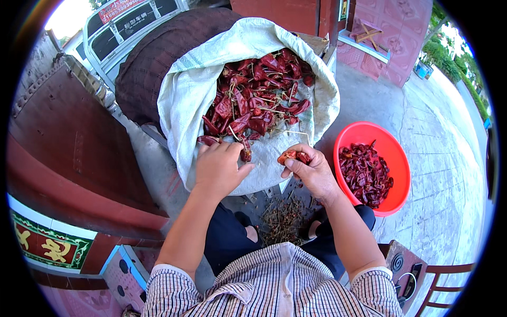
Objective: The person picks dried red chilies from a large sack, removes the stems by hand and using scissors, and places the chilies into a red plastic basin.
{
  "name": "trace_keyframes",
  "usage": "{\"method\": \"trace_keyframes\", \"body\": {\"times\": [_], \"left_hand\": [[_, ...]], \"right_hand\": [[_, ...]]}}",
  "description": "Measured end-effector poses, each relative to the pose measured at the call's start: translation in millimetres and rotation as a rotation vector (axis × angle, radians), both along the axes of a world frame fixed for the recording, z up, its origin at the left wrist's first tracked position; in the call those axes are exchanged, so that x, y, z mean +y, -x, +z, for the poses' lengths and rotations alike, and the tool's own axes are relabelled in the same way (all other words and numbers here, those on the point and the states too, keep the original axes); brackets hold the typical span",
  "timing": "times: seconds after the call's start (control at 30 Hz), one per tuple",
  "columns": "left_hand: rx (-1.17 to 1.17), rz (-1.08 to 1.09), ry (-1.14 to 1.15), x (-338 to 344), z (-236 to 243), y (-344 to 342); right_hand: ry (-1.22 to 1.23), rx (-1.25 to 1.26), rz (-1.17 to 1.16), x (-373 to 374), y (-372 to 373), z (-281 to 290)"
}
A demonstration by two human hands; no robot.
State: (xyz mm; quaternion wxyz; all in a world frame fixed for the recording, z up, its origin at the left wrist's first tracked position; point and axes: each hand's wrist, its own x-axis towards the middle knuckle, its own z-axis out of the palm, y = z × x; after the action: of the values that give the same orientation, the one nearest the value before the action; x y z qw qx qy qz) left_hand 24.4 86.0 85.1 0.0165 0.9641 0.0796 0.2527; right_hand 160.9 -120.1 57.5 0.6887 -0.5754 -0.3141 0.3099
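A large white woven sack (185, 100), its mouth rolled back, holds a heap of dried red chili peppers (253, 100), some with pale stems. At the sack's near lip, my left hand (221, 165) lies over a few peppers, thumb apart from the fingers. One pepper (245, 151) shows beside its fingertips. My right hand (311, 171) is closed on dried chili peppers (293, 156), pinched between thumb and fingers over the sack's near right edge. To the right of that hand stands a red plastic basin (393, 198) part filled with dark red chilies (365, 174).
Stems and bits (285, 219) litter the ground between my feet. A dark covered bulge (153, 68) lies behind the sack, with a vehicle (129, 31) beyond it. A dark red metal panel (74, 137) stands at left. A wooden stool (404, 269) is at lower right.
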Motion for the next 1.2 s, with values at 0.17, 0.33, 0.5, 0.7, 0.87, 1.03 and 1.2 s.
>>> {"method": "trace_keyframes", "body": {"times": [0.17,0.33,0.5,0.7,0.87,1.03,1.2], "left_hand": [[-0.041,0.075,0.022,5.4,-25.5,-5.9],[-0.238,-0.018,0.202,6.6,-28.0,2.7],[-0.29,-0.187,0.556,-12.0,-27.5,20.0],[-0.265,-0.387,0.574,-47.8,-40.5,27.6],[-0.159,-0.377,0.758,-67.2,-49.6,28.4],[-0.053,-0.332,1.164,-77.7,-72.8,22.9],[-0.032,-0.401,1.011,-77.4,-65.8,18.3]], "right_hand": [[-0.038,0.071,-0.002,1.5,6.2,-13.8],[-0.04,0.089,-0.035,-0.1,12.1,-16.6],[-0.073,0.207,-0.019,-8.3,14.4,-19.9],[-0.085,0.353,0.003,-16.6,27.2,-24.7],[-0.142,0.481,-0.032,-33.4,30.2,-39.1],[-0.175,0.469,-0.11,-41.1,37.4,-42.7],[-0.097,0.19,-0.191,-51.7,40.9,-39.0]]}}
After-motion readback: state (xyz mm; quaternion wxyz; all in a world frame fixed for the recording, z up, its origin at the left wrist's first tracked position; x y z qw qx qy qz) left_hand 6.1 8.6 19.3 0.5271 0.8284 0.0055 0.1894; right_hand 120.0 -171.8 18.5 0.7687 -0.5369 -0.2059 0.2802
